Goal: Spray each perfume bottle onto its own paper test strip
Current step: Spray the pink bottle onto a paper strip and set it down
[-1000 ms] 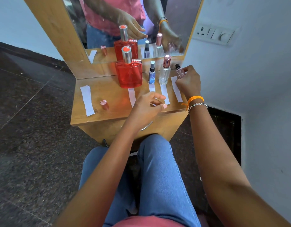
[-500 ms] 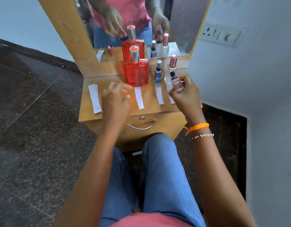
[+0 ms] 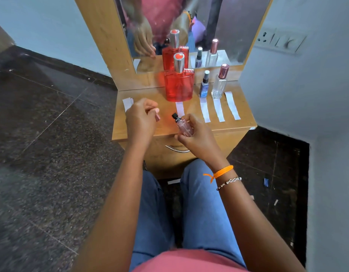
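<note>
Small pink bottle [image 3: 183,126] held in the right hand [image 3: 197,139], grip wrapped round its lower half, black nozzle bare and tilted up-left, hovering over the near edge of the table [image 3: 236,128]. See-through pinkish body, pretty tiny next to the rest. Left hand [image 3: 140,120] curled narrow around a pink cap [image 3: 157,116], pinched at the fingertips, just left of the bottle, not touching it.

Further back: big red bottle [image 3: 179,86] with a silver cap, standing upright at the far side, right up against the mirror [image 3: 228,26]. Small blue bottle [image 3: 204,89] just right of it, then a clear bottle [image 3: 219,88] with a rose cap. Four paper strips [image 3: 217,111] laid out in front of those, running near to far, the rightmost one with no bottle behind it. Another strip [image 3: 127,103] at the far left, partly hidden by the left hand.

Not much room: wall tight on the right, mirror frame at the back. Open patch of table between the two hands and the strips. Drawer handle [image 3: 176,149] under the near edge, knees right below it.
</note>
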Tool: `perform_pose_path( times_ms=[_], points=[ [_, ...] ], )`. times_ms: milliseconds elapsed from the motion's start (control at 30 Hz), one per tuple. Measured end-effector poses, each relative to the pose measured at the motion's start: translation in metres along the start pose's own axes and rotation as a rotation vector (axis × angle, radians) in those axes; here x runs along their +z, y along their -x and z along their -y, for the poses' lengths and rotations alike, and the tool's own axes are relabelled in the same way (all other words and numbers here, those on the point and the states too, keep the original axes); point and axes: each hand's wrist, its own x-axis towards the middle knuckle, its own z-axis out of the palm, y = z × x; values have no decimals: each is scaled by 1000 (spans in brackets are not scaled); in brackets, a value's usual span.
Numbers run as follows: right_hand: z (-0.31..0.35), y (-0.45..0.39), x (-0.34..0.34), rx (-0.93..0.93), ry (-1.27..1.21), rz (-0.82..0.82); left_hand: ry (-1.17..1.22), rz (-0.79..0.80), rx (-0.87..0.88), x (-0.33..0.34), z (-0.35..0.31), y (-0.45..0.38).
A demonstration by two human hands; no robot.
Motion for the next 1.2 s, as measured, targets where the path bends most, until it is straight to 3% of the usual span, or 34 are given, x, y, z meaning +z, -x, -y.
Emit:
perform_pose_path(
  times_ms=[200, 333, 567, 667, 800, 900, 967, 1067, 1200],
  points=[
    [2, 3, 6, -26, -20, 5, 328, 146, -60, 3, -12, 7],
    [1, 3, 3, -38, -84, 1, 369, 186, -77, 11, -14, 13],
    [-2, 6, -11, -190, -191, 134, 588, 328, -178, 12, -20, 17],
    [-1, 4, -14, -192, -234, 90, 589, 393, -228, 14, -21, 22],
    [1, 2, -20, -180, -353, -75, 546, 634, -302, 15, -18, 32],
    [6, 2, -26, -156, -501, -145, 486, 884, -220, 18, -20, 40],
    [10, 3, -30, -156, -551, -150, 474, 851, -174, 26, -25, 45],
    [11, 4, -33, -162, -579, -142, 358, 652, -99, 37, -29, 50],
    [8, -1, -45, -171, -505, -233, 233, 523, -53, 44, -26, 54]
  ],
)
